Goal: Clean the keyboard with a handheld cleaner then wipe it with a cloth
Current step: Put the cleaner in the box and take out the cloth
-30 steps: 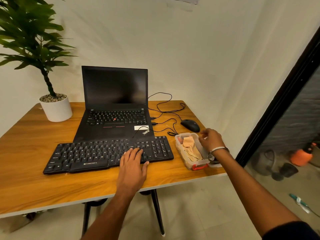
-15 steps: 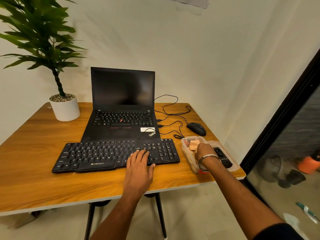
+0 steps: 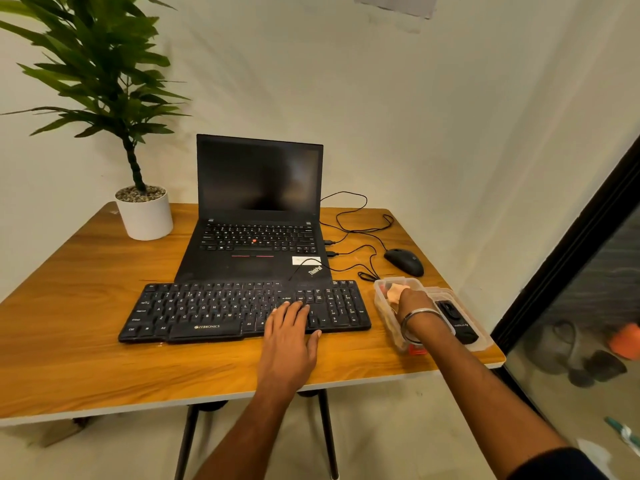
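The keyboard (image 3: pixel 246 310) lies flat on the wooden table (image 3: pixel 86 358), just in front of the open laptop (image 3: pixel 258 216). The left hand (image 3: pixel 289 336) rests on its right-hand keys, fingers straight and spread, gripping nothing — it only steadies the board. To the right of the keyboard stands a clear plastic box (image 3: pixel 382 299), and the right hand (image 3: pixel 414 303) reaches down into it beside a peach-coloured cloth (image 3: pixel 394 292); its fingers are hidden inside, so I cannot tell whether they are curled on anything. Just right of the box, on what looks like its lid (image 3: pixel 483 341), lies a black device (image 3: pixel 455 320) — probably the handheld cleaner. Since cleaning comes first, that device seems the thing to fetch, leaving the cloth for later. Keep the left palm pressing lightly so the keyboard does not slide.
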